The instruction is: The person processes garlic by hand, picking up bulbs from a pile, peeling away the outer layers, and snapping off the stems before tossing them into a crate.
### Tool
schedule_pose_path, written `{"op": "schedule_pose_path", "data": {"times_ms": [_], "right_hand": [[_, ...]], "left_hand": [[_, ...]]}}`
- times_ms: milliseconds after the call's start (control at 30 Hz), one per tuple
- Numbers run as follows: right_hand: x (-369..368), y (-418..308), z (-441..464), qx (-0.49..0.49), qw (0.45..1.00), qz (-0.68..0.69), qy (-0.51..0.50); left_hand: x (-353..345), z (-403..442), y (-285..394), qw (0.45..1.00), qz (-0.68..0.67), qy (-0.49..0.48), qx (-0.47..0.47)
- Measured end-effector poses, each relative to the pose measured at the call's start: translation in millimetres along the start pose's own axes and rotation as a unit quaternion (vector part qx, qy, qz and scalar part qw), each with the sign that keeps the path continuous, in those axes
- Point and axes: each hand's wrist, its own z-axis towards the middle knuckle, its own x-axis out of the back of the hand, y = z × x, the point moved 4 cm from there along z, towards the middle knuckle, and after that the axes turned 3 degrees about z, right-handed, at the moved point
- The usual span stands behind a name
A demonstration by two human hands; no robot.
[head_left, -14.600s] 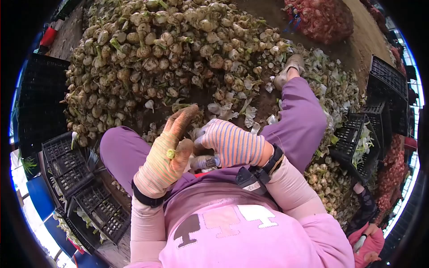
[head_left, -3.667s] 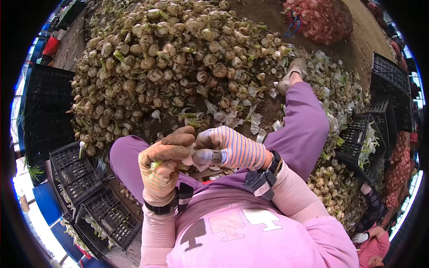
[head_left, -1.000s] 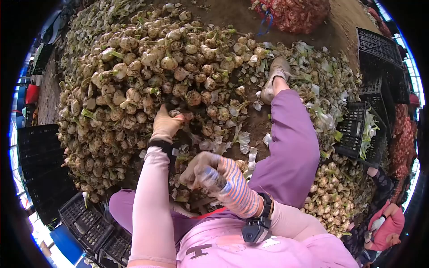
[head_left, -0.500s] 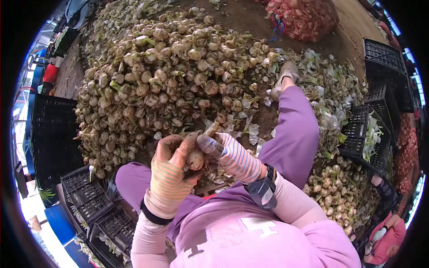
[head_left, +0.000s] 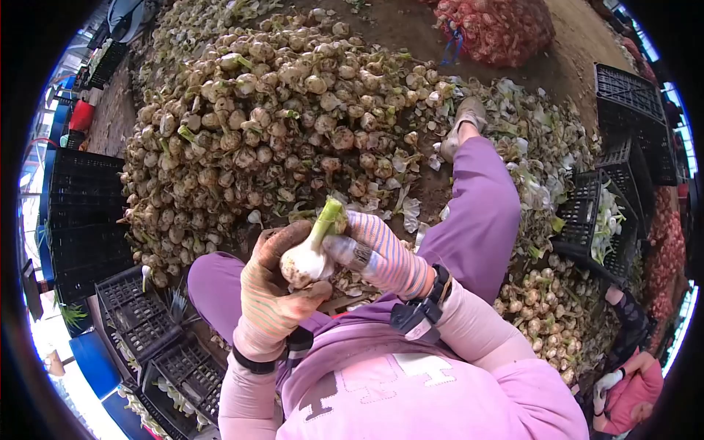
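Note:
A garlic bulb (head_left: 305,265) with a thick green stem is between my two gloved hands, its white skin partly bare and its base still brown. My left hand (head_left: 277,282) wraps round the bulb from the left, fingers above and thumb below. On the right, my right hand (head_left: 370,253) grips the stem side, thumb against the neck of the bulb. Beyond both hands lies a large heap of soil-stained garlic bulbs (head_left: 257,132). Peeled skins (head_left: 411,213) are strewn on the ground just past my right hand.
Black crates (head_left: 136,312) stand at the left; another crate (head_left: 579,213) with stems is at the right. Trimmed bulbs (head_left: 543,315) lie beside my leg. A red net sack (head_left: 499,29) sits at the back. Another person (head_left: 631,392) is at the lower right.
My left hand went out to the heap and came back with a bulb. Since half a second ago, the brown outer layer has come off much of it, showing white skin and green stem.

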Motion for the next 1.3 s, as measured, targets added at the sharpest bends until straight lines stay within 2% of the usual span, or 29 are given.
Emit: {"op": "schedule_pose_path", "data": {"times_ms": [33, 67, 100, 167, 233, 300, 333, 367, 433, 467, 500, 567, 633, 700, 767, 800, 833, 900, 933, 967, 1000, 1033, 1067, 1100, 1133, 1167, 1200, 1267, 1300], "right_hand": [[0.2, -0.5, 1.0, 0.013, 0.999, -0.025, 0.036], [-1.2, 5.0, 2.7, 0.01, 0.997, 0.003, 0.082], [-2.0, 7.4, 4.0, 0.008, 0.997, 0.003, 0.081], [-2.4, 17.2, 6.3, -0.047, 0.987, 0.138, 0.069], [0.0, 23.4, 5.0, -0.039, 0.991, 0.118, 0.054], [-6.8, 18.4, 5.0, -0.022, 0.987, 0.158, 0.025], [-6.4, 17.8, 4.8, -0.017, 0.991, 0.135, -0.005], [-4.3, 17.5, 3.7, -0.019, 0.991, 0.135, -0.005], [0.6, 18.0, 2.5, -0.051, 0.992, 0.119, -0.003], [6.8, 20.5, 2.3, -0.103, 0.991, 0.082, 0.039], [5.7, 20.4, 2.1, -0.105, 0.99, 0.082, 0.039], [4.8, 17.9, 4.9, -0.073, 0.995, -0.003, 0.075], [0.0, 13.5, 9.7, 0.092, 0.979, -0.181, 0.004], [4.2, 12.4, 11.7, 0.122, 0.949, -0.287, 0.045], [11.8, 16.4, 13.2, 0.075, 0.947, -0.287, 0.121], [13.0, 18.8, 12.9, 0.144, 0.878, -0.438, 0.129], [12.9, 18.7, 12.3, 0.144, 0.877, -0.439, 0.13], [9.9, 33.0, 16.7, -0.026, 0.915, -0.401, 0.043], [0.2, 33.7, 14.8, -0.004, 0.926, -0.374, -0.048], [-11.2, 35.4, 11.4, -0.008, 0.957, -0.259, -0.128], [-15.4, 29.6, 8.2, 0.013, 0.955, -0.224, -0.194], [-18.8, 20.9, 3.8, 0.033, 0.947, -0.188, -0.258], [-17.4, 14.9, 4.1, 0.068, 0.969, -0.038, -0.236], [-10.8, 9.9, -4.2, -0.041, 0.961, 0.21, -0.175], [6.2, 24.0, 2.0, -0.009, 0.981, 0.156, -0.116], [11.5, 23.3, 15.2, 0.025, 0.993, 0.1, -0.055], [13.8, 23.5, 13.1, -0.058, 0.993, 0.1, 0.026], [17.3, 53.1, 14.7, -0.033, 0.981, -0.188, -0.034], [9.0, 53.8, 13.1, 0.003, 0.929, -0.367, -0.044]], "left_hand": [[0.1, -0.1, -3.5, 0.999, -0.032, 0.025, -0.011], [4.7, 0.5, 2.1, 0.976, 0.167, 0.022, -0.14], [2.3, -0.5, -0.6, 0.976, 0.166, 0.024, -0.139], [-1.4, -0.3, -12.9, 0.987, -0.152, 0.04, -0.027], [2.9, 1.6, -10.1, 0.994, -0.099, 0.039, -0.002], [-3.0, 6.0, -15.7, 0.903, -0.41, -0.055, 0.118], [-0.5, 10.7, -19.9, 0.875, -0.448, -0.146, 0.113], [2.5, 9.2, -26.3, 0.874, -0.449, -0.145, 0.113], [15.4, 12.3, -39.1, 0.96, -0.242, -0.022, 0.142], [27.9, 21.9, -32.7, 1.0, -0.029, 0.004, -0.012], [35.2, 17.5, -25.6, 0.979, 0.137, 0.121, -0.094], [30.3, 11.7, -8.0, 0.988, 0.077, 0.115, -0.066], [17.9, 11.9, 5.8, 0.948, 0.26, 0.071, -0.169], [21.2, 12.2, -6.0, 0.976, 0.183, 0.075, -0.09], [24.3, 11.3, -8.0, 0.998, 0.017, 0.053, -0.04], [26.0, 6.7, -9.5, 0.993, -0.1, 0.045, 0.042], [24.6, 5.7, -21.8, 0.97, -0.24, 0.001, -0.034], [22.8, 4.8, -25.0, 0.949, -0.305, -0.008, -0.078], [25.3, 5.2, -26.6, 0.963, -0.259, 0.052, -0.057], [29.9, 5.9, -28.0, 0.97, -0.211, 0.115, -0.034], [38.1, 8.0, -26.6, 0.989, -0.008, 0.133, -0.063], [42.5, 9.9, -49.3, 0.906, -0.39, 0.141, 0.085], [51.4, 10.1, -54.8, 0.894, -0.405, 0.174, 0.084], [61.5, 8.7, -61.6, 0.881, -0.418, 0.204, 0.083], [78.5, 4.7, -80.2, 0.859, -0.472, 0.173, 0.1], [86.8, 1.7, -83.8, 0.86, -0.45, 0.219, 0.099], [98.6, -2.1, -90.7, 0.858, -0.447, 0.236, 0.095], [115.5, -10.2, -95.0, 0.83, -0.438, 0.331, 0.097], [128.8, -15.4, -97.5, 0.832, -0.435, 0.334, 0.083]]}}
